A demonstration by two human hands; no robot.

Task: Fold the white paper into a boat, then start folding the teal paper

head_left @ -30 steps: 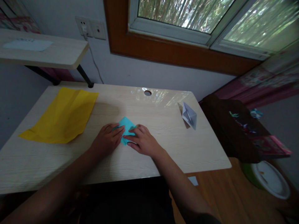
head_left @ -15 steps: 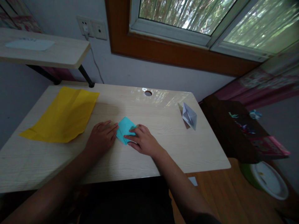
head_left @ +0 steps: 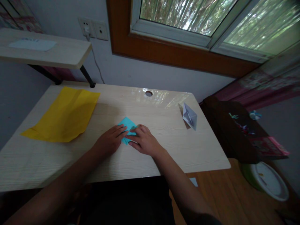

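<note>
A yellow sheet (head_left: 61,114) and what looks like a white folded boat (head_left: 189,116) lie on the desk (head_left: 164,150).

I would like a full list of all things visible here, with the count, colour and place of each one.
turquoise folded paper: one, turquoise, middle of the desk, under both hands
yellow sheet: one, yellow, creased, flat on the left of the desk
folded paper figure: one, white-grey, right rear of the desk
desk: one, pale wood, with a round hole near the rear edge
shelf: one, pale wood, upper left
wall sockets: two plates, white, wall above the desk
window: one, white frame, brown surround
paper scrap: one, pale, on the floor
left hand: flat, pressing the paper
right hand: flat, pressing the paper
</note>
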